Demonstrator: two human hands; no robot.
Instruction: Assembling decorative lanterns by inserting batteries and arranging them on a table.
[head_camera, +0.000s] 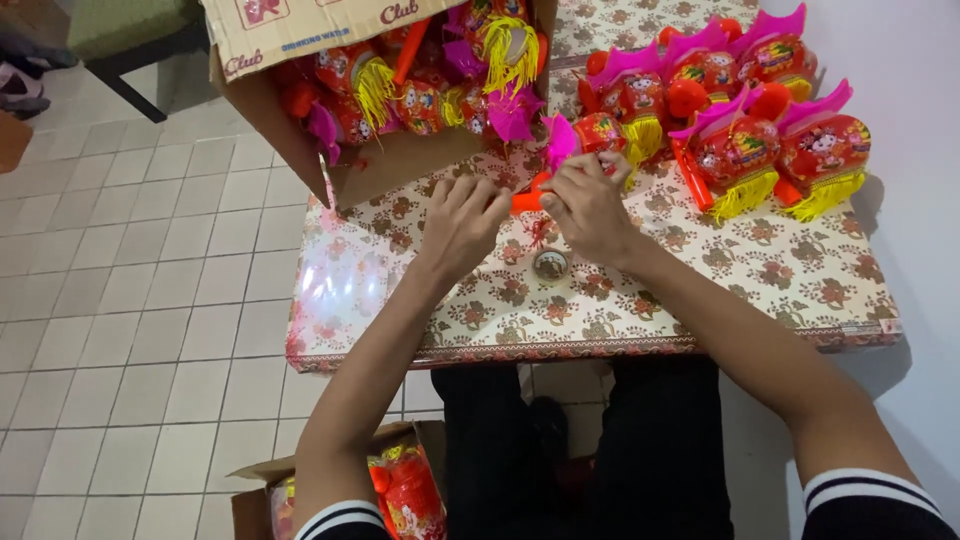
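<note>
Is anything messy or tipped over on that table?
Yes. The cardboard box lies tipped on its side at the table's back left corner, hanging past the edge, with toy lanterns showing in its open mouth. The finished lanterns stand grouped at the back right. Both hands hold an orange stick.

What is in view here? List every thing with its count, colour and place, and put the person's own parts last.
toy lantern in hand: one, red with pink fin and yellow fringe, held over the table.
orange handle: one, between both hands.
finished lanterns: about five, red, pink and yellow, table's far right.
open carton: one, brown, far left of table, full of lanterns.
small round object: one, dark, on the table near the hands.
table: one, floral cream cloth.
floor carton: one, brown, below left, holding red lanterns.
chair: one, green seat, far left.
left hand: on the orange handle.
right hand: on the lantern.
</note>
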